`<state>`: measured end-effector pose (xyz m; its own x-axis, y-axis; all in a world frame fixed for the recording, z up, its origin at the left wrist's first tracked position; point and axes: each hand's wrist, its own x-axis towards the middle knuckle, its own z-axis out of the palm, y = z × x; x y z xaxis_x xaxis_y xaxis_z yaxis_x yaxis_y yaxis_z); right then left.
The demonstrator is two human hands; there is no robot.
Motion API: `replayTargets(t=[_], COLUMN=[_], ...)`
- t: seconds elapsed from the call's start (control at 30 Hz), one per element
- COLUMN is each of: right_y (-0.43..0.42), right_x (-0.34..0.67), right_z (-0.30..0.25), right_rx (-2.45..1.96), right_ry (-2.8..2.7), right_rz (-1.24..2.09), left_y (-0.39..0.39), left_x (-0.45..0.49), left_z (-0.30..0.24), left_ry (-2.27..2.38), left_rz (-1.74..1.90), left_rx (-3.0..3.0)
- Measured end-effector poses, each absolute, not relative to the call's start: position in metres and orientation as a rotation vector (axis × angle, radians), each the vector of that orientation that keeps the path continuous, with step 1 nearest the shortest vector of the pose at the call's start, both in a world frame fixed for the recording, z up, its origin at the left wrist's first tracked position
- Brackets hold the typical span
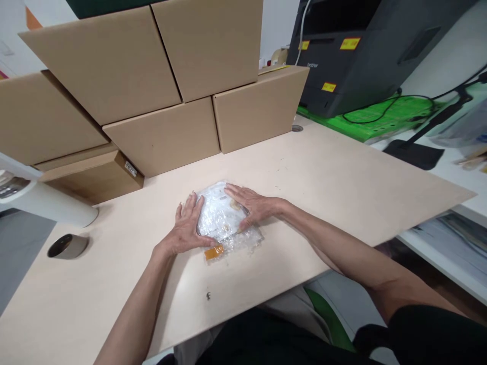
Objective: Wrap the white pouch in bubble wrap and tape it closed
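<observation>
White packet in clear plastic wrap (216,212): on the pale wooden worktop (335,177), between its front edge and brown cardboard boxes (162,134)
Left hand (185,228): fingers spread wide, resting against the packet's left side, thumb beside an orange strip (214,253)
Right hand (256,204): fingers open, laid over its right side
Grey cylindrical cup (78,247): near left edge
</observation>
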<state>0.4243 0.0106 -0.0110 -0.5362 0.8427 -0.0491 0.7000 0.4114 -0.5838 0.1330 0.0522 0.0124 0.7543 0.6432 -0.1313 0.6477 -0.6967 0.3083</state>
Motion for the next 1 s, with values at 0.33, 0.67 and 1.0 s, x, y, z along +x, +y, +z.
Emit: replayTargets(t=[0.33,0.67,1.0], right_y=[0.010,0.008,0.015], right_x=[0.421,0.429,0.434], right_z=[-0.011,-0.012,-0.001], right_rx=[-1.328,-1.277,-1.178], right_ry=[-2.302,-1.429,-1.115], right_rz=[0.873,1.126,1.003], left_y=[0.051,-0.020,-0.024], left_x=[0.134,0.173,0.150], left_z=[0.003,0.022,0.037], left_ry=[1.108,0.889,1.151], left_rz=[0.062,0.451,1.558], left_rx=[2.711,3.052,2.223])
